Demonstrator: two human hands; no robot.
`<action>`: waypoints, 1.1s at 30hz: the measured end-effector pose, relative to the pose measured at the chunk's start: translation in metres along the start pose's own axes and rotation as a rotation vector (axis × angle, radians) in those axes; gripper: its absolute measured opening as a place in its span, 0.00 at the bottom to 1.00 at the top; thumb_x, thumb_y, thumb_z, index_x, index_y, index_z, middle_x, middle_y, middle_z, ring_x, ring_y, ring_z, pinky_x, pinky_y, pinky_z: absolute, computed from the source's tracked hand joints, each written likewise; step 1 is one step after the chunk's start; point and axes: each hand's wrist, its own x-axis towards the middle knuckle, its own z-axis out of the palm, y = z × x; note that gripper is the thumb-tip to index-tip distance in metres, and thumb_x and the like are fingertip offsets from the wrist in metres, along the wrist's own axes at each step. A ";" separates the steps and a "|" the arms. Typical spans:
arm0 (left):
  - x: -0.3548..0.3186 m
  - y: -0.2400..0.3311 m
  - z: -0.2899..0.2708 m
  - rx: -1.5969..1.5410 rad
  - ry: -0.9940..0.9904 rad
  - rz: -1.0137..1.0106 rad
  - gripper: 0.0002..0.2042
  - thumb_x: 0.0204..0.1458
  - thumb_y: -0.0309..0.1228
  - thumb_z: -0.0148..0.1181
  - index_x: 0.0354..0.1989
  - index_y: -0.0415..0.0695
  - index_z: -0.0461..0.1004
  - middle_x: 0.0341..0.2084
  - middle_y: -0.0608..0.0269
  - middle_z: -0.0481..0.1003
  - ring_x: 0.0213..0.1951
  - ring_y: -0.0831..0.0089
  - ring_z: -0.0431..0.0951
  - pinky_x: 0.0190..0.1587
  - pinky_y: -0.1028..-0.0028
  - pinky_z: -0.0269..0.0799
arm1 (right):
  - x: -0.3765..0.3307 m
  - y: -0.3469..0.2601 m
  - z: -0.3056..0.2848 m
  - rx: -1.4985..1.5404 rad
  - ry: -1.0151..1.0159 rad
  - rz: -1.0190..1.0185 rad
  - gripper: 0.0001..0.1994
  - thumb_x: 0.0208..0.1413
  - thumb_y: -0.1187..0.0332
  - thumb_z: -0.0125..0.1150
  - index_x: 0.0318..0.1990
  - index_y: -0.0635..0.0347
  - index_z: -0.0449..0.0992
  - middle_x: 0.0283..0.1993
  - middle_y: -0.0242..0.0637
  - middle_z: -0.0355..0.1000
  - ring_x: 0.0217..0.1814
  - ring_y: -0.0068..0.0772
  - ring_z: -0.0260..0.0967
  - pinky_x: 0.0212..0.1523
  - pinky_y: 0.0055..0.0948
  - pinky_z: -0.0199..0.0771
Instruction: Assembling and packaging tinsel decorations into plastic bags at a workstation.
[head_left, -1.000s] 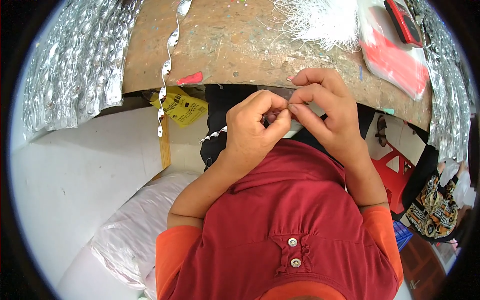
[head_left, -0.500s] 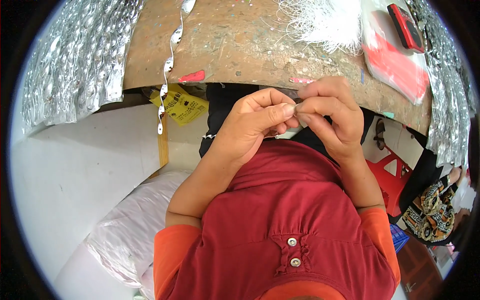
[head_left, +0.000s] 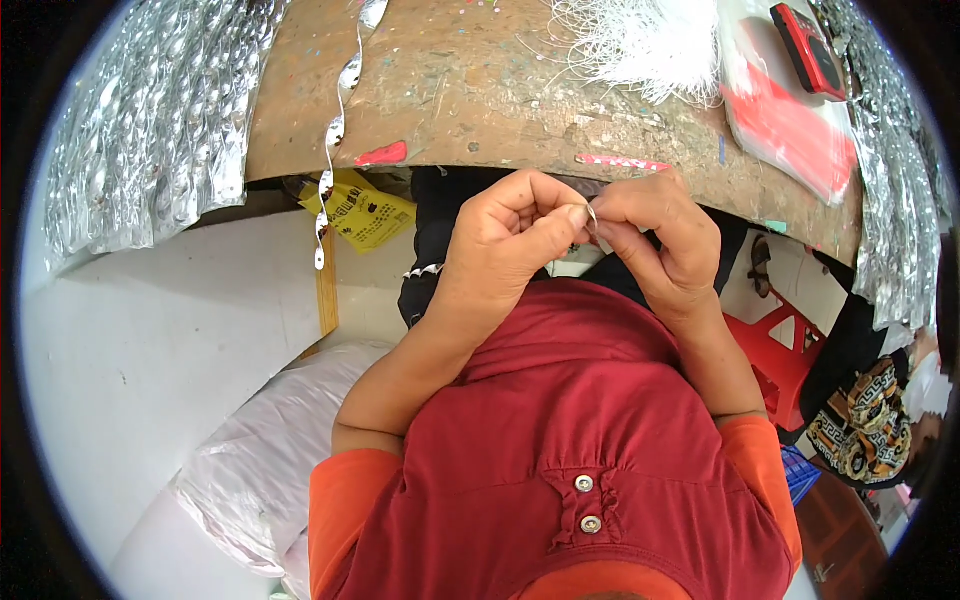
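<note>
Just off the table's front edge, my left hand (head_left: 510,232) and my right hand (head_left: 662,235) meet with their fingertips pinched. A thin white string (head_left: 595,217) curves in a small loop between the two pinches, and both hands hold it. My fingers hide its ends and whatever it may be fixed to. By my left wrist, a short piece of twisted silver strip (head_left: 424,271) shows against the dark cloth of my lap. Farther left, a longer twisted silver strip (head_left: 336,130) hangs over the table edge.
Silver twisted strips lie in a thick bundle (head_left: 165,120) at left and another (head_left: 900,190) at right. White strings (head_left: 650,45) lie on the worn table (head_left: 450,90), near clear-and-red plastic bags (head_left: 795,130) and a red-black device (head_left: 808,55). A red stool (head_left: 775,350) and a person in patterned clothing (head_left: 862,425) are at right.
The white string loop now shows between my fingertips. My right hand's fingers have drawn closer together and tipped slightly lower. My left hand has shifted slightly left.
</note>
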 end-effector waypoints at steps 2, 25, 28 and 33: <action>0.000 -0.001 0.001 0.024 -0.003 0.012 0.04 0.54 0.26 0.55 0.34 0.39 0.72 0.28 0.67 0.74 0.31 0.85 0.71 0.34 0.84 0.66 | 0.000 0.001 0.000 -0.025 0.013 -0.028 0.06 0.45 0.74 0.64 0.32 0.55 0.76 0.30 0.31 0.73 0.31 0.31 0.69 0.34 0.27 0.61; 0.000 0.014 -0.006 -0.346 -0.101 -0.198 0.06 0.50 0.25 0.56 0.36 0.39 0.72 0.23 0.68 0.73 0.14 0.88 0.57 0.25 0.84 0.60 | -0.002 0.004 0.007 1.099 -0.038 0.651 0.05 0.63 0.67 0.46 0.40 0.56 0.62 0.23 0.29 0.62 0.16 0.14 0.50 0.21 0.14 0.54; 0.000 0.013 -0.022 -0.487 -0.172 -0.145 0.06 0.51 0.25 0.57 0.36 0.39 0.74 0.27 0.68 0.74 0.20 0.88 0.64 0.25 0.85 0.61 | -0.016 0.014 0.018 0.953 -0.063 0.631 0.04 0.63 0.68 0.45 0.40 0.56 0.61 0.23 0.29 0.61 0.17 0.15 0.53 0.20 0.16 0.55; -0.001 0.001 -0.013 0.098 -0.166 -0.048 0.10 0.53 0.28 0.56 0.43 0.38 0.73 0.30 0.64 0.76 0.31 0.79 0.75 0.35 0.78 0.71 | 0.002 0.005 -0.008 0.868 0.085 0.440 0.03 0.64 0.70 0.43 0.42 0.57 0.62 0.22 0.31 0.59 0.17 0.23 0.56 0.18 0.19 0.61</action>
